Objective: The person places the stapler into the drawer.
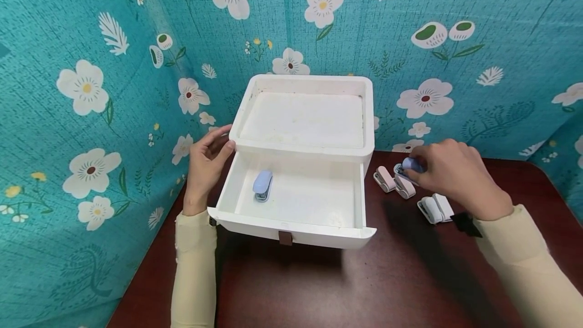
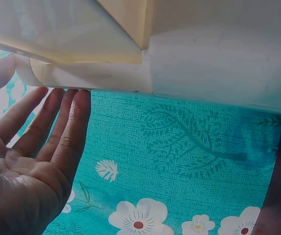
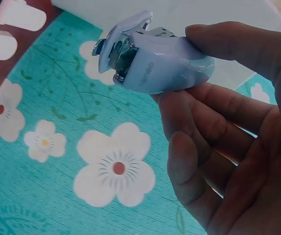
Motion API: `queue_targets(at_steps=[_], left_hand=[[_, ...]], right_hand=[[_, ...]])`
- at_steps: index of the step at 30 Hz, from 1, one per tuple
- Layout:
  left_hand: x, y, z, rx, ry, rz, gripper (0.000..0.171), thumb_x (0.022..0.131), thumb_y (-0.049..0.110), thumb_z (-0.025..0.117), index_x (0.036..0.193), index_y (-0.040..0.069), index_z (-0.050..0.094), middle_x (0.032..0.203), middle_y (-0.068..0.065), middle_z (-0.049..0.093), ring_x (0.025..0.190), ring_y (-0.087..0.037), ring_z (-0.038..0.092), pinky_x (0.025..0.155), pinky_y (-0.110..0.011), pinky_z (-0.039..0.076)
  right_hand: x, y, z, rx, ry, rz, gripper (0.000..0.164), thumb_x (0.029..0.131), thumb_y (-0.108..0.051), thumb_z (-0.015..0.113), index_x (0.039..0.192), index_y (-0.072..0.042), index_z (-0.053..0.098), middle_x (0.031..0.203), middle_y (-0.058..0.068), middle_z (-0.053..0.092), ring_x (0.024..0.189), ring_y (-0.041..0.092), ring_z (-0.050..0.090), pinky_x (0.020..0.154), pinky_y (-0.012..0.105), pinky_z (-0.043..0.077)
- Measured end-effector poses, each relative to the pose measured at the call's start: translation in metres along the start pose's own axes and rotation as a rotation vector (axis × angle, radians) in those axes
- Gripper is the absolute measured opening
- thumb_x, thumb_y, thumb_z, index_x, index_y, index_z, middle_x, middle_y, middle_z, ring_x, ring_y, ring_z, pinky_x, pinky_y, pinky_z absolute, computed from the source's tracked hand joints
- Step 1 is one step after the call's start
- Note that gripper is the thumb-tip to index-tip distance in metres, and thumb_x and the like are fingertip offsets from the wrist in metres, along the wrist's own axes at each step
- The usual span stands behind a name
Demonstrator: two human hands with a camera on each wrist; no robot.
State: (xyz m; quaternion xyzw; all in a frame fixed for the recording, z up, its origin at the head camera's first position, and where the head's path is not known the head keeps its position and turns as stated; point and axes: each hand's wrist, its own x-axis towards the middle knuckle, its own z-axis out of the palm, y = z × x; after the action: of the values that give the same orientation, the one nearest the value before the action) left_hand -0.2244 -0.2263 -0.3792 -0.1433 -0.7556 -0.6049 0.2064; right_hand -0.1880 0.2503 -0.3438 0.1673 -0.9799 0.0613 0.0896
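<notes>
"Standing on the table (image 1: 387, 277), the white box (image 1: 305, 149) had its drawer (image 1: 314, 201) pulled out; where were the hands?"

"Well apart; the left hand (image 1: 202, 168) laid nearly straight fingers against the box's left side, thumb at its front corner; the right hand (image 1: 455, 171), beyond the box's right side, pinched the blue stapler (image 3: 162, 68) between thumb and fingers."

"And what lay round it?"

"Pink staplers (image 1: 404, 186) just beside it, pale staplers (image 1: 430, 209) nearer the wearer; whether the blue stapler touched the table, I could not tell."

"How did it promise to handle?"

"Light, I judged, and stiff; hardly fragile, though the glossy shell was probably a little slippery; the hinge might have given under a hard squeeze; the rounded end, where the fingers had it, seemed the sound place to hold, well clear of the metal."

"Its looks?"

"Pale blue, stubby and curved, much the colour of the drawer stapler (image 1: 262, 182); a smooth, shiny bulge at the held end; bright metal between the parted halves at the other; on its flank, small lettering, too blurred to read."
</notes>
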Motion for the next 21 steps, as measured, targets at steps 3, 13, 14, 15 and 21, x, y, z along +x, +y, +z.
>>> queue_targets(at_steps=[3,13,14,15,21], left_hand=[[0.000,0.000,0.000,-0.002,0.000,0.003,0.038,0.099,0.005,0.069,0.137,0.002,0.067,0.132,-0.019,0.069,0.112,-0.003,0.072,0.093,-0.017,0.060],[0.000,0.000,0.000,-0.008,-0.001,0.001,0.038,0.099,0.006,0.069,0.137,0.003,0.067,0.133,-0.019,0.069,0.113,-0.003,0.072,0.094,-0.019,0.060],[0.000,0.001,0.000,-0.007,-0.001,0.001,0.038,0.099,0.006,0.069,0.137,0.003,0.067,0.133,-0.019,0.069,0.113,-0.004,0.072,0.094,-0.019,0.060],[0.001,0.001,0.000,-0.007,-0.002,0.000,0.038,0.099,0.007,0.069,0.137,0.003,0.067,0.133,-0.019,0.069,0.113,-0.004,0.072,0.094,-0.019,0.060],[0.001,0.000,0.000,-0.004,-0.001,-0.007,0.039,0.099,0.007,0.070,0.138,0.003,0.066,0.134,-0.019,0.068,0.113,-0.004,0.072,0.094,-0.019,0.060]], right_hand=[[0.001,-0.002,-0.007,-0.008,-0.003,-0.004,0.030,0.083,-0.030,0.085,0.101,-0.007,0.079,0.068,0.004,0.068,0.056,0.018,0.054,0.042,0.033,0.041],[0.003,-0.009,-0.026,0.002,0.014,-0.010,0.034,0.081,-0.030,0.087,0.104,-0.006,0.081,0.071,0.005,0.072,0.055,0.016,0.054,0.044,0.033,0.042],[0.003,-0.010,-0.029,0.005,0.020,-0.012,0.034,0.080,-0.030,0.087,0.104,-0.007,0.081,0.069,0.005,0.072,0.055,0.016,0.054,0.044,0.033,0.042],[0.003,-0.011,-0.032,0.007,0.028,-0.016,0.034,0.080,-0.029,0.088,0.104,-0.007,0.081,0.069,0.005,0.072,0.054,0.016,0.053,0.044,0.033,0.041],[0.005,-0.015,-0.050,0.014,0.066,-0.084,0.030,0.079,-0.026,0.089,0.101,-0.008,0.081,0.065,0.001,0.069,0.053,0.013,0.051,0.044,0.030,0.036]])
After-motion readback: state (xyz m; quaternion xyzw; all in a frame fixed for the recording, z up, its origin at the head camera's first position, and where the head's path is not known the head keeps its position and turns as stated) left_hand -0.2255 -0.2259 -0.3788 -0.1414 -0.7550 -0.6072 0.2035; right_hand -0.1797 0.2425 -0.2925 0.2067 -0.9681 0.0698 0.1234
